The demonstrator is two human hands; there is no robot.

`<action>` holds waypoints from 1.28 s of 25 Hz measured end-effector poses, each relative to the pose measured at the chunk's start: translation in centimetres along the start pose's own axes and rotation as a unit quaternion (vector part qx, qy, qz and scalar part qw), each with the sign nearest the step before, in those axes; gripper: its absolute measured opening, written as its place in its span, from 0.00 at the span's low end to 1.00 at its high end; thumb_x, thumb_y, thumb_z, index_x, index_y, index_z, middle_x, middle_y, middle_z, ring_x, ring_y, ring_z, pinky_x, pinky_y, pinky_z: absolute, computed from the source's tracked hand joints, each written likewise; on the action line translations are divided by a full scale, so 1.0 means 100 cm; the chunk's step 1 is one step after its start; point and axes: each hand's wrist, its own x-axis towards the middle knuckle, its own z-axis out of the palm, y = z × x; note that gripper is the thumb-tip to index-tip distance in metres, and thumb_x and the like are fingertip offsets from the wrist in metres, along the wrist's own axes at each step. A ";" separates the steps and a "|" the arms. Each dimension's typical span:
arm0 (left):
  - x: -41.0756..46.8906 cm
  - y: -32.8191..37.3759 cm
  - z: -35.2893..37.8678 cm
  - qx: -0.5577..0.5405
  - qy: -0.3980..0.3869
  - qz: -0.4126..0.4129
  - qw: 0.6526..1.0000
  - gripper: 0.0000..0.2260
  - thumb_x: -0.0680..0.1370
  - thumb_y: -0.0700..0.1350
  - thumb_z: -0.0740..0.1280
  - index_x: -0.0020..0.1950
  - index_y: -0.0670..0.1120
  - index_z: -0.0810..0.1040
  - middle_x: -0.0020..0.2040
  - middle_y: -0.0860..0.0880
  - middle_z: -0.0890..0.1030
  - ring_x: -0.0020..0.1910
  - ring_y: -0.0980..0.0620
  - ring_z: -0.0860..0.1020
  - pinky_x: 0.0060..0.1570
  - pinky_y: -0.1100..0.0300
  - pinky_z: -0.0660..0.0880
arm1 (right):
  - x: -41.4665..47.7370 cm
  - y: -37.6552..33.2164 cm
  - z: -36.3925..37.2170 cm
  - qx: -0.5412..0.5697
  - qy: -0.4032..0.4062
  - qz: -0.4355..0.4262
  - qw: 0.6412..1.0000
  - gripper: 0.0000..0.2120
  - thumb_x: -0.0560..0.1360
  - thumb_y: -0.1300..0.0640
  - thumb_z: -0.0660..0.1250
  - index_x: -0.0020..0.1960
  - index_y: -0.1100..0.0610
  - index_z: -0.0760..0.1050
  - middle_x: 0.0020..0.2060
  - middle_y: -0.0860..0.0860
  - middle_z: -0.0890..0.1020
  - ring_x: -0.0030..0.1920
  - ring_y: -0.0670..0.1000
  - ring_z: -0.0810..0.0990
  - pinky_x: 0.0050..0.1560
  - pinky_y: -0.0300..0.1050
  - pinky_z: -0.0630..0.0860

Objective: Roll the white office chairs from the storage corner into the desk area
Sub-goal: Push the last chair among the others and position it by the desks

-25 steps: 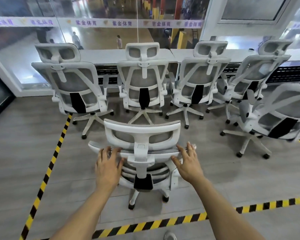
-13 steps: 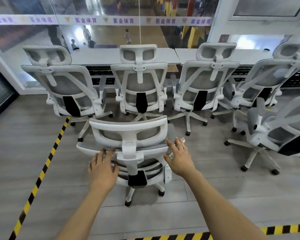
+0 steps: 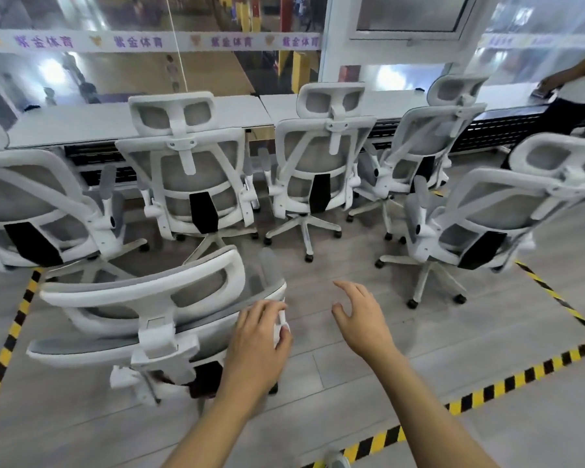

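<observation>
The nearest white office chair (image 3: 142,298), with grey mesh and a headrest, stands low and left of centre, its back toward me. My left hand (image 3: 260,336) grips the right end of its backrest frame, fingers curled round the white edge. To the right of the chair, my right hand (image 3: 358,319) hovers over the floor with fingers spread, touching nothing. Part of the chair's wheeled base is hidden under its back and my left arm.
Several matching chairs stand along the long white desk (image 3: 81,123), among them one at centre (image 3: 190,177) and one at right (image 3: 487,211). Yellow-black tape (image 3: 487,390) marks the floor at front right and on the left (image 3: 7,339). A person (image 3: 581,92) stands at the desk's far right.
The near chair has shifted to my left. My right hand has come off its backrest. My left hand has moved from the left part of the backrest to its right end.
</observation>
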 end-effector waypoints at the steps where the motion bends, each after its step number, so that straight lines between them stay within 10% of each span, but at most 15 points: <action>1: 0.018 0.007 0.012 0.000 -0.008 0.006 1.000 0.14 0.76 0.52 0.59 0.60 0.54 0.75 0.59 0.59 0.74 0.58 0.55 0.70 0.59 0.60 0.69 | 0.011 0.012 -0.012 0.011 0.012 0.009 1.000 0.20 0.80 0.54 0.63 0.72 0.48 0.70 0.66 0.44 0.73 0.66 0.48 0.71 0.67 0.45 0.68; 14: 0.290 0.107 0.172 0.014 -0.008 -0.042 0.999 0.09 0.80 0.47 0.63 0.60 0.54 0.74 0.57 0.59 0.74 0.56 0.59 0.70 0.59 0.61 0.69 | 0.300 0.149 -0.168 0.107 0.036 -0.018 0.993 0.10 0.80 0.56 0.65 0.60 0.47 0.76 0.49 0.44 0.76 0.52 0.41 0.76 0.56 0.42 0.74; 22: 0.505 0.052 0.223 0.032 0.024 -0.058 0.998 0.12 0.81 0.52 0.63 0.64 0.52 0.74 0.59 0.54 0.77 0.56 0.49 0.74 0.59 0.52 0.70 | 0.529 0.169 -0.170 0.086 0.004 -0.040 0.995 0.10 0.80 0.54 0.65 0.60 0.46 0.76 0.49 0.46 0.80 0.50 0.45 0.79 0.52 0.43 0.74; 32: 0.834 -0.085 0.255 0.158 0.011 -0.109 0.981 0.32 0.79 0.62 0.61 0.79 0.51 0.60 0.80 0.44 0.60 0.79 0.39 0.57 0.74 0.41 0.60 | 0.876 0.165 -0.123 -0.128 -0.057 -0.027 0.990 0.33 0.78 0.39 0.63 0.78 0.53 0.62 0.74 0.54 0.68 0.73 0.60 0.66 0.72 0.60 0.65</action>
